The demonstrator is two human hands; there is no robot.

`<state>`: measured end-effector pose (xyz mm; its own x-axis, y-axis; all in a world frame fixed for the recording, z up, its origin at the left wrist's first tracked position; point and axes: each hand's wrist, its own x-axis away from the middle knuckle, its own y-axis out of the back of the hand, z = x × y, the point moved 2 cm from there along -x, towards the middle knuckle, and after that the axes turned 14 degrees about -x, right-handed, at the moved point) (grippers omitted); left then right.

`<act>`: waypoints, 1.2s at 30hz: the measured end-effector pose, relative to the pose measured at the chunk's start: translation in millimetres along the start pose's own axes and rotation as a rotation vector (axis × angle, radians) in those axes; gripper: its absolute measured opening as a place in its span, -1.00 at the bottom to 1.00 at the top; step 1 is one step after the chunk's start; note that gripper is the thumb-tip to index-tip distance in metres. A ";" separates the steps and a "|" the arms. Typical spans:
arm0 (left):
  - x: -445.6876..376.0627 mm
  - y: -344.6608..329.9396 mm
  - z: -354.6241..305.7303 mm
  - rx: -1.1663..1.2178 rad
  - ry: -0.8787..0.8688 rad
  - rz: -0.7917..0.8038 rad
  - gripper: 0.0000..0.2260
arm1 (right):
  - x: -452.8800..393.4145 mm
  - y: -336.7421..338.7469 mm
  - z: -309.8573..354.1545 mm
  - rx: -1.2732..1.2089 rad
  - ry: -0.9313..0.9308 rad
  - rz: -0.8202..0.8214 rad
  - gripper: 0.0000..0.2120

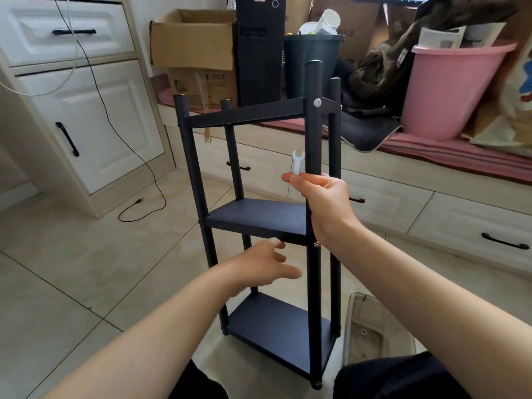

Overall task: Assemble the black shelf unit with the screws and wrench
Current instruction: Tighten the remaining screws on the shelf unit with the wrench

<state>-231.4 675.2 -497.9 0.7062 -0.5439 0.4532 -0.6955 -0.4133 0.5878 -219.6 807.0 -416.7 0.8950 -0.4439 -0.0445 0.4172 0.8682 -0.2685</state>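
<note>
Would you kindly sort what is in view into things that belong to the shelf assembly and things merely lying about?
Job: black shelf unit; white wrench, in right hand; screw.
Lying about: cardboard box; pink tub; black cable.

The lower cardboard box (201, 84) reads "X-2019"; the black computer tower's (260, 47) label is cut off.
</note>
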 end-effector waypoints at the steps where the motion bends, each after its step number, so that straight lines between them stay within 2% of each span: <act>1: 0.7 -6.5 -6.8 -0.012 -0.017 -0.042 -0.27 | 1.0 -1.9 0.1 -0.006 0.000 0.004 -0.87; 7: 4.1 -39.9 -21.2 -0.052 -0.148 -0.209 -0.43 | 6.4 -13.6 -0.7 -0.032 -0.042 0.014 -0.91; 12: 3.8 -40.5 -18.0 0.079 -0.086 -0.268 -0.65 | 8.0 -18.0 0.0 -0.060 -0.074 0.047 -0.87; 15: 4.1 -36.8 -16.1 0.123 -0.063 -0.252 -0.64 | 6.0 -14.6 2.7 -0.006 -0.025 0.086 -0.92; 19: 3.8 -28.3 -8.6 0.135 -0.031 -0.267 -0.69 | 0.3 -2.1 8.4 0.106 0.029 0.166 -0.87; 23: 4.3 -14.6 1.5 0.141 0.020 -0.266 -0.67 | -4.0 18.7 10.1 0.190 0.048 0.180 -0.88; 26: 5.2 -3.0 5.3 0.063 0.042 -0.275 -0.65 | 1.2 35.8 1.1 0.231 -0.005 0.236 -0.88; 29: 4.9 8.8 6.2 -0.064 0.057 -0.313 -0.62 | 7.1 44.5 -8.7 0.271 0.033 0.273 -0.86; 34: 5.3 19.7 13.0 -0.115 0.062 -0.373 -0.60 | 19.0 44.7 -35.1 0.518 -0.031 0.413 -0.88; 36: 5.1 22.2 15.4 -0.137 0.044 -0.367 -0.59 | 22.6 47.9 -47.8 0.607 -0.066 0.420 -0.89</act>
<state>-245.3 652.0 -492.8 0.9118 -0.3448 0.2230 -0.3735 -0.4711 0.7991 -187.0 828.0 -476.5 0.9981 -0.0497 0.0367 0.0344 0.9405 0.3382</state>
